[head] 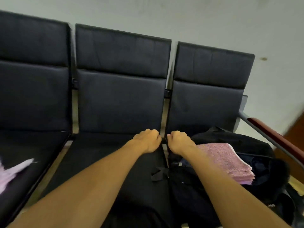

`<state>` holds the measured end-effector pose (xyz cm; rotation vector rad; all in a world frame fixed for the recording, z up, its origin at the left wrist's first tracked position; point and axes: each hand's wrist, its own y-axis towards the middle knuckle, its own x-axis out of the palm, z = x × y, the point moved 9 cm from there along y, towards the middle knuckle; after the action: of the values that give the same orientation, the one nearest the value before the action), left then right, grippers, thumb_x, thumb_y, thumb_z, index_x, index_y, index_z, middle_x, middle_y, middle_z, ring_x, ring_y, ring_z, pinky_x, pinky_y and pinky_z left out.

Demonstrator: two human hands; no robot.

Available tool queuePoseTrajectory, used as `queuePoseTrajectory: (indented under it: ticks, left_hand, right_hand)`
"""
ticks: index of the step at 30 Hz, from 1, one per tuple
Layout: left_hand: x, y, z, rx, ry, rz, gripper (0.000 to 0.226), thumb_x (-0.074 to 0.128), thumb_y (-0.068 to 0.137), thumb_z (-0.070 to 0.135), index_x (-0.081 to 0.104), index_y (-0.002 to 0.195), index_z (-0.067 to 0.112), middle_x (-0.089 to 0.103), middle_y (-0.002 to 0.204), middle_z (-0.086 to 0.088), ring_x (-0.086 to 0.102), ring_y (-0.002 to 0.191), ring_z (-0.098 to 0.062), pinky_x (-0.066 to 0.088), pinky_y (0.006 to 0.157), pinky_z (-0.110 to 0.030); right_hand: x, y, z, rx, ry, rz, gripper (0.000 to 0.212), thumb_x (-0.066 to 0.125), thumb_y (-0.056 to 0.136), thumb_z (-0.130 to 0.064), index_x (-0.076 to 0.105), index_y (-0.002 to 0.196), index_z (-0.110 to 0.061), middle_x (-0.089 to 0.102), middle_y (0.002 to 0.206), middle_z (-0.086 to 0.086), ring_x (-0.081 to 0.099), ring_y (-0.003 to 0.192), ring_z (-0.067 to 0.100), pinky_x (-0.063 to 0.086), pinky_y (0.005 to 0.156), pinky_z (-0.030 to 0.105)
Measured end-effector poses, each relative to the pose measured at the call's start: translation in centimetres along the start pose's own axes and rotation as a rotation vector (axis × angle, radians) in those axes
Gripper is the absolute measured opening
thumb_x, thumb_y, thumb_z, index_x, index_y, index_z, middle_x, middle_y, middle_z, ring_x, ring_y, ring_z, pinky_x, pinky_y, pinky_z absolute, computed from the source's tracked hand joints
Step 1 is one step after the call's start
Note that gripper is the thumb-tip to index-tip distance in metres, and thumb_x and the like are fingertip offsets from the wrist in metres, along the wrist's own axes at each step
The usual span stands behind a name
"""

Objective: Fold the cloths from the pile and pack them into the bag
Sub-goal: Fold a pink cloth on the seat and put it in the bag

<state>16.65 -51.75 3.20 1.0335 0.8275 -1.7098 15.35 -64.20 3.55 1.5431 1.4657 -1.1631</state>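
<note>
A black bag [205, 186] lies open on the right-hand seat, and its flap spreads over the middle seat. Inside it rests a stack of folded pink cloths [227, 162]. My left hand [148, 141] and my right hand [178, 142] are side by side at the bag's far edge, over the gap between the two seats. Both have their fingers curled, and they seem to grip the black fabric there; the fingertips are hidden. Loose pale pink cloth from the pile [11, 173] lies on the left seat, blurred.
A row of three black padded seats [120, 102] stands against a pale wall. A metal armrest with a red-brown top [271, 134] slants along the right end. A black strap with a buckle [158, 174] lies on the flap.
</note>
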Motion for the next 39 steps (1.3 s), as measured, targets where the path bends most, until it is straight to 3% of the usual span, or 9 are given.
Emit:
queuePoseTrajectory:
  ticks: [2,7,11,15,21,24,28,32,39]
  left_hand:
    - [-3.0,-2.5,-4.6,-0.072,0.009,0.029,0.033,0.031,0.102,0.037,0.055,0.104,0.014,0.059,0.106,-0.01,0.059,0.095,-0.03,0.049,0.086,-0.046]
    - [-7.4,-8.1,-14.7,-0.221,-0.011,0.04,0.032,0.031,0.101,0.036,0.056,0.102,0.016,0.064,0.09,-0.006,0.067,0.076,-0.026,0.056,0.079,-0.045]
    - [-10.2,-13.3,-23.2,-0.38,0.001,0.161,0.034,0.032,0.101,0.042,0.054,0.105,0.016,0.06,0.102,-0.006,0.063,0.093,-0.029,0.051,0.086,-0.046]
    - [-10.3,-19.0,-32.5,-0.556,0.027,0.174,0.038,0.037,0.099,0.043,0.057,0.112,0.014,0.059,0.111,-0.007,0.06,0.103,-0.031,0.048,0.085,-0.041]
    - [-6.4,-26.9,-43.7,-0.875,-0.011,0.277,0.046,0.053,0.094,0.044,0.048,0.127,0.013,0.058,0.119,-0.008,0.058,0.107,-0.028,0.048,0.085,-0.035]
    - [-2.8,-29.0,-47.9,-0.979,-0.029,0.137,0.065,0.058,0.088,0.049,0.03,0.139,0.018,0.04,0.134,-0.013,0.045,0.121,-0.034,0.043,0.097,-0.042]
    - [-1.6,-28.8,-50.7,-0.961,0.006,0.037,0.061,0.058,0.087,0.032,0.026,0.138,0.025,0.035,0.131,-0.015,0.043,0.118,-0.037,0.044,0.097,-0.046]
    - [-0.6,-29.7,-53.4,-0.958,0.022,0.008,0.054,0.043,0.094,0.015,0.026,0.144,0.021,0.035,0.138,-0.014,0.037,0.127,-0.036,0.038,0.104,-0.042]
    - [-0.8,-30.5,-55.5,-0.856,0.107,-0.008,0.035,0.051,0.095,0.027,0.043,0.127,0.017,0.053,0.125,-0.006,0.055,0.111,-0.027,0.043,0.083,-0.036]
  right_hand:
    - [1.7,-0.4,-6.1,-0.11,0.095,-0.077,0.036,0.039,0.104,-0.038,0.06,0.09,-0.014,0.067,0.106,0.014,0.064,0.098,0.034,0.053,0.083,0.04]
    - [5.8,-2.6,-19.2,-0.292,0.184,-0.184,0.034,0.04,0.105,-0.033,0.063,0.086,-0.016,0.069,0.093,0.009,0.067,0.085,0.026,0.057,0.083,0.045]
    - [9.9,-4.5,-28.1,-0.417,0.184,-0.216,0.026,0.042,0.101,-0.034,0.06,0.085,-0.024,0.068,0.096,0.009,0.067,0.087,0.029,0.057,0.083,0.048]
    - [15.4,-6.7,-35.6,-0.503,0.153,-0.308,0.027,0.048,0.099,-0.039,0.061,0.081,-0.023,0.069,0.093,0.007,0.067,0.086,0.029,0.058,0.083,0.049]
    - [25.4,-9.4,-41.2,-0.583,-0.013,-0.519,0.013,0.061,0.094,-0.033,0.064,0.089,-0.021,0.067,0.102,0.006,0.065,0.092,0.025,0.055,0.081,0.037]
    - [29.7,-10.6,-42.4,-0.603,-0.063,-0.579,0.019,0.062,0.095,-0.03,0.064,0.108,-0.017,0.063,0.113,0.004,0.062,0.099,0.022,0.054,0.085,0.037]
    - [33.2,-11.7,-43.0,-0.606,-0.114,-0.631,0.04,0.061,0.096,-0.026,0.049,0.134,-0.021,0.057,0.128,0.007,0.06,0.111,0.025,0.052,0.096,0.043]
    - [35.2,-12.0,-44.7,-0.688,-0.142,-0.585,0.048,0.061,0.096,-0.021,0.044,0.141,-0.021,0.049,0.142,0.007,0.054,0.123,0.028,0.05,0.098,0.044]
    - [39.9,-13.8,-47.1,-0.694,-0.111,-0.685,0.055,0.057,0.096,-0.022,0.036,0.147,-0.027,0.047,0.146,0.007,0.053,0.125,0.03,0.048,0.101,0.044]
